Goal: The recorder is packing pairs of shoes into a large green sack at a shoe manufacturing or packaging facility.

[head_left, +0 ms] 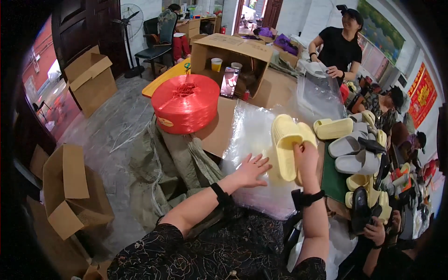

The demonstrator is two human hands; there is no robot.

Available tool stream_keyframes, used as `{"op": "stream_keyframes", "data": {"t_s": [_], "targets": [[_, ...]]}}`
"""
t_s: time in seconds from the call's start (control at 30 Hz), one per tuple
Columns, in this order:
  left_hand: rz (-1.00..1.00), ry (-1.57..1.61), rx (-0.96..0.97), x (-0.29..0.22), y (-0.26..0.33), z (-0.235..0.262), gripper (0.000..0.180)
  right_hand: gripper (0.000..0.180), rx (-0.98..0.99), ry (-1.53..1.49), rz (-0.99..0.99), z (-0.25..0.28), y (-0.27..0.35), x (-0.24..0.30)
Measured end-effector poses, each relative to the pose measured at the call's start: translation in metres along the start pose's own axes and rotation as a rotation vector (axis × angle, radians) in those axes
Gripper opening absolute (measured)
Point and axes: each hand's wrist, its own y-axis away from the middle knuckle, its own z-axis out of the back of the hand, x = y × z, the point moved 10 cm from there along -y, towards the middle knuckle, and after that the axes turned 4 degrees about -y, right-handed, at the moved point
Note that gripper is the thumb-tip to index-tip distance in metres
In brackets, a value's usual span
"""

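A pair of pale yellow slippers (pixel 285 156) is upright in my right hand (pixel 305 161), whose fingers close round them near the heel end. Beneath them lies a stack of clear plastic bags (pixel 245 128) on the cardboard-covered table. My left hand (pixel 252 171) rests over the bags with its fingers spread, holding nothing, a little left of the slippers. Black bands circle both my wrists. Just right of my right hand, more slippers in yellow, grey and black are heaped, among them a yellow one (pixel 333 128) and a grey one (pixel 357 163).
A big red roll of plastic twine (pixel 185 103) sits at the table's left, near a propped phone (pixel 228 82) and a cardboard box on its side (pixel 233 44) holding cups. Open cartons (pixel 77 191) stand on the floor at left. Across the table, a co-worker (pixel 339 46) handles a grey slipper and a bag.
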Motion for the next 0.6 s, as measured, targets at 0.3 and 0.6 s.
{"op": "stream_keyframes", "data": {"t_s": [0.3, 0.6], "targets": [[-0.056, -0.070, 0.073, -0.008, 0.000, 0.001, 0.099, 0.042, 0.013, 0.163, 0.050, -0.064, 0.013, -0.056], [-0.035, 0.143, -0.120, 0.019, -0.041, 0.037, 0.089, 0.039, -0.412, -0.137, -0.169, 0.067, 0.039, -0.086]]}}
